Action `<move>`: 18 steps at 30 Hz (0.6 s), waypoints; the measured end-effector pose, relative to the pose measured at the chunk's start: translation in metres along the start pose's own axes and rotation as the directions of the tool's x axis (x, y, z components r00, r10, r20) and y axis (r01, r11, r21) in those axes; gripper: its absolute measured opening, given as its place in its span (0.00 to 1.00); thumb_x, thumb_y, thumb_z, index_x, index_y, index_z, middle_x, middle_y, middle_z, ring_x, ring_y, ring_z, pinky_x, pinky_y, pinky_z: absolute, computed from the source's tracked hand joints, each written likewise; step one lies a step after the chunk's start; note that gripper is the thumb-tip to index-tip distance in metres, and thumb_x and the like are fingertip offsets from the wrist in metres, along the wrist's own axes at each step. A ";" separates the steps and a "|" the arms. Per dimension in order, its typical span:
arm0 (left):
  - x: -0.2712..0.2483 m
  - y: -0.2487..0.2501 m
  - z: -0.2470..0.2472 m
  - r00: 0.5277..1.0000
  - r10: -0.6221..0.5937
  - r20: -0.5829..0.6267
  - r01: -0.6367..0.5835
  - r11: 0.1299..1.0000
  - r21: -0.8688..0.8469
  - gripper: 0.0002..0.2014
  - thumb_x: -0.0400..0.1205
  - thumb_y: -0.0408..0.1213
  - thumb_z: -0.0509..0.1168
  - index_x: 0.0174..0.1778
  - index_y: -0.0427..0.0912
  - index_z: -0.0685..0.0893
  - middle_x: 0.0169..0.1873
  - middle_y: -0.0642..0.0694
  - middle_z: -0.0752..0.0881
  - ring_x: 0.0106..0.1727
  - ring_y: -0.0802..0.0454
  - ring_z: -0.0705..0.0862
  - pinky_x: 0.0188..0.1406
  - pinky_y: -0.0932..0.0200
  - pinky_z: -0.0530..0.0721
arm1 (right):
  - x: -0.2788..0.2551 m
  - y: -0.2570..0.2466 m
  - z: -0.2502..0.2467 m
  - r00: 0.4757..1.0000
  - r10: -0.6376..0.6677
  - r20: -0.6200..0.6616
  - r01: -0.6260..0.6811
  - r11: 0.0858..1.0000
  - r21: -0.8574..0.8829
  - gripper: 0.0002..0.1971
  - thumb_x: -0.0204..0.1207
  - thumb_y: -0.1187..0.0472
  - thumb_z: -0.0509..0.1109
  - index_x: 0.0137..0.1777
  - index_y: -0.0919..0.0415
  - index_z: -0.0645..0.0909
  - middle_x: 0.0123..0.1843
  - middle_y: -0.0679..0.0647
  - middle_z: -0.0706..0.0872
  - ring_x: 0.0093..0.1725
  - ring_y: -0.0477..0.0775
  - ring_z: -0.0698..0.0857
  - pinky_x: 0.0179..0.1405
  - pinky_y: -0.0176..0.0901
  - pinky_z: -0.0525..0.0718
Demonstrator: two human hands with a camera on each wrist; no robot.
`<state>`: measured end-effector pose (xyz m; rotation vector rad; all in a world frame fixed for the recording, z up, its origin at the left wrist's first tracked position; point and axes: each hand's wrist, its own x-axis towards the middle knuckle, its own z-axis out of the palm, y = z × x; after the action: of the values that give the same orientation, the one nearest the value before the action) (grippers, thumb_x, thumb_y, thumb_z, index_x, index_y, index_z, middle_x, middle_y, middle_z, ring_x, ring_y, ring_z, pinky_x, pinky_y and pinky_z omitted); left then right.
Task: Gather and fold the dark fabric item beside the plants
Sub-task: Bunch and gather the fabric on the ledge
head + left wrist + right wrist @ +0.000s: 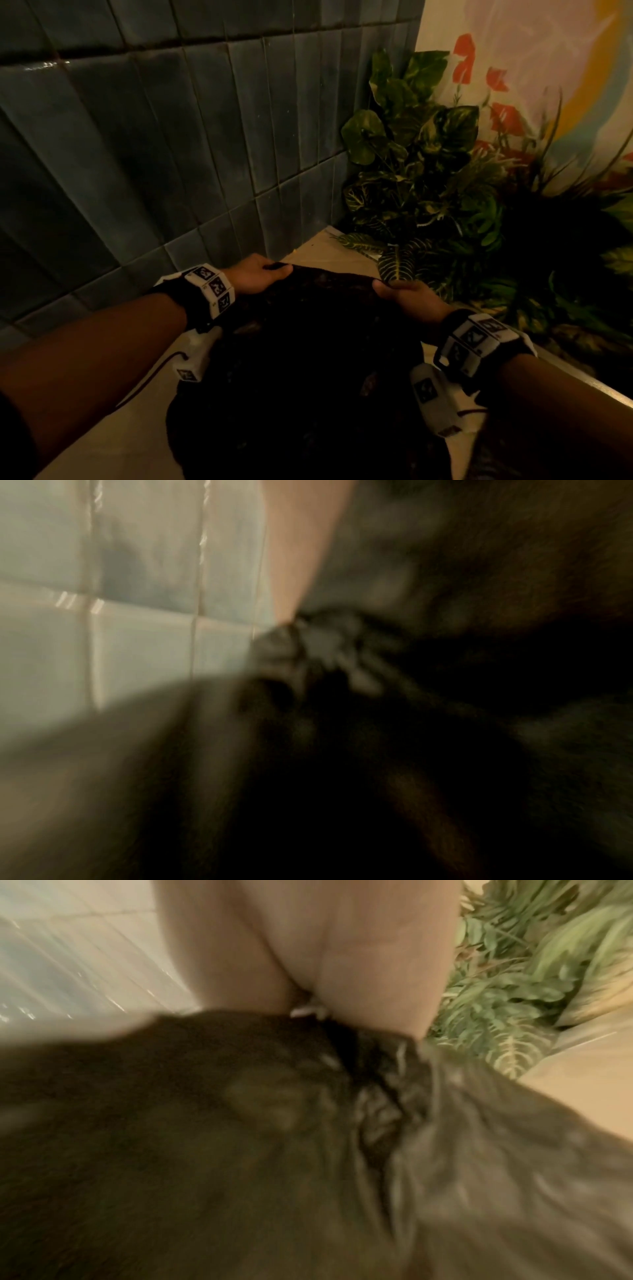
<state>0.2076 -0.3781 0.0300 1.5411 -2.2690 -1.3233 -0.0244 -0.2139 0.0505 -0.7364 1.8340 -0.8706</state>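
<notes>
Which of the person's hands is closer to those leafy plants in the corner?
Right. The right hand grips the dark fabric just below the plants; the left hand holds its far edge by the tiled wall.

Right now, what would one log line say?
left hand: grips dark fabric far edge | right hand: grips same edge | plants: beside | fold: not done

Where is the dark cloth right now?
In the head view the dark fabric lies low in the middle on the pale counter, its far edge pinched by the left hand and right hand, left of the plants.
</notes>
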 end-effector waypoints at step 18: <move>0.010 -0.007 -0.028 1.000 -0.026 -0.008 0.026 1.000 -0.005 0.23 0.83 0.52 0.59 0.63 0.37 0.84 0.62 0.38 0.85 0.62 0.43 0.84 0.63 0.54 0.80 | 0.017 -0.008 -0.003 1.000 0.024 -0.008 -0.024 0.998 0.065 0.09 0.81 0.59 0.63 0.41 0.56 0.82 0.41 0.51 0.82 0.38 0.47 0.79 0.47 0.42 0.81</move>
<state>0.2223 -0.4037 0.0389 1.5772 -2.2467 -1.3252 -0.0328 -0.2311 0.0490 -0.6699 1.8106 -0.9146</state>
